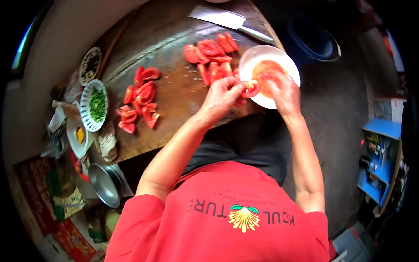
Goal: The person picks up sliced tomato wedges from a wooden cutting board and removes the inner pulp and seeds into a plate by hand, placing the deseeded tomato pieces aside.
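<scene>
My left hand (pixel 221 97) is closed in a pinch on a tomato piece (pixel 251 88) at the near-left rim of a white bowl (pixel 291 64). Red tomato pulp and juice (pixel 267 70) lie inside the bowl. My right hand (pixel 286 94) reaches over the bowl's right side, its fingers smeared by motion against the pulp, so their grip is unclear. Just beyond my left hand, a pile of cut tomato pieces (pixel 210 49) rests on the wooden table (pixel 176 107). A second pile of tomato pieces (pixel 144 94) lies farther left.
A cleaver (pixel 224 18) lies at the table's far side. At the left stand a bowl of chopped greens (pixel 97 105), a white dish with something yellow (pixel 80 135) and a metal basin (pixel 104 185). A blue bucket (pixel 321 41) and blue shelf (pixel 384 128) are to the right.
</scene>
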`<state>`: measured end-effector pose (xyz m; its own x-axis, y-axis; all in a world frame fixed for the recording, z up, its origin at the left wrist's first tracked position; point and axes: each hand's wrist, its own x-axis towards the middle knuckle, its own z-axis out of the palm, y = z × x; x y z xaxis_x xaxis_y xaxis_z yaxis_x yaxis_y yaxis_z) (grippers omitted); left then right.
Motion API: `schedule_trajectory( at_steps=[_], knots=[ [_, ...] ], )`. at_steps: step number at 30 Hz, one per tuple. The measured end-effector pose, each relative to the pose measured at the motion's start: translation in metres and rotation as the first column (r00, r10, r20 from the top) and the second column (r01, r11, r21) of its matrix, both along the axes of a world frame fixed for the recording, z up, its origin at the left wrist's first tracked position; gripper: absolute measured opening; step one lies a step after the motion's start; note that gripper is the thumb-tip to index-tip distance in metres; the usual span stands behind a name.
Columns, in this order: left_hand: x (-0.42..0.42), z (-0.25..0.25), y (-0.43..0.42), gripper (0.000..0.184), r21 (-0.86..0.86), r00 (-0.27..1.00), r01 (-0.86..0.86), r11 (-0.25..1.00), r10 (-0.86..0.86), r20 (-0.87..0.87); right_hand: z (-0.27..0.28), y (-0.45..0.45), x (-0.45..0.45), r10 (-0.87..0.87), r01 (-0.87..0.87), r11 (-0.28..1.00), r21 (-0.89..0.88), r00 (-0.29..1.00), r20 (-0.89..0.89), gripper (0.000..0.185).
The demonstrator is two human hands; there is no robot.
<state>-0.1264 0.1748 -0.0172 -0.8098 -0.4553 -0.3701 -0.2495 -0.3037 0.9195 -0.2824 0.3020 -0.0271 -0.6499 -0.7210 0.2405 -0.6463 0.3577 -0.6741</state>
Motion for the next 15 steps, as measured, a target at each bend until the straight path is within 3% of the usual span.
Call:
schedule_trajectory(
  at_steps=[1,2,6,9,12,15],
  knots=[
    [0.011,0.001,-0.006,0.025,-0.158,0.998,0.014,0.987,-0.004,0.069,0.003,-0.003,0.007,-0.054,0.053,0.998,-0.030,0.998,-0.035,0.016],
    [0.023,-0.006,-0.009,0.023,-0.100,0.997,-0.066,0.993,0.069,0.021,0.011,-0.002,0.015,-0.104,0.101,0.994,-0.052,0.992,-0.070,0.017],
    [0.067,-0.012,-0.026,0.021,0.176,0.973,-0.228,0.958,0.221,0.061,0.020,-0.011,0.045,0.070,-0.011,0.977,-0.211,0.960,0.272,0.018],
    [0.073,-0.009,-0.024,0.020,0.352,0.974,-0.200,0.914,0.226,-0.031,0.014,-0.023,0.073,0.148,-0.107,0.989,-0.102,0.702,0.697,0.028],
    [0.066,-0.010,-0.017,0.019,0.395,0.982,-0.133,0.909,0.176,-0.074,0.012,-0.030,0.092,0.259,-0.080,0.960,-0.268,0.610,0.749,0.027],
    [0.052,-0.007,-0.011,0.019,0.390,0.991,-0.063,0.918,0.105,-0.088,0.009,-0.026,0.080,0.220,-0.117,0.974,-0.192,0.679,0.701,0.022]
  ],
)
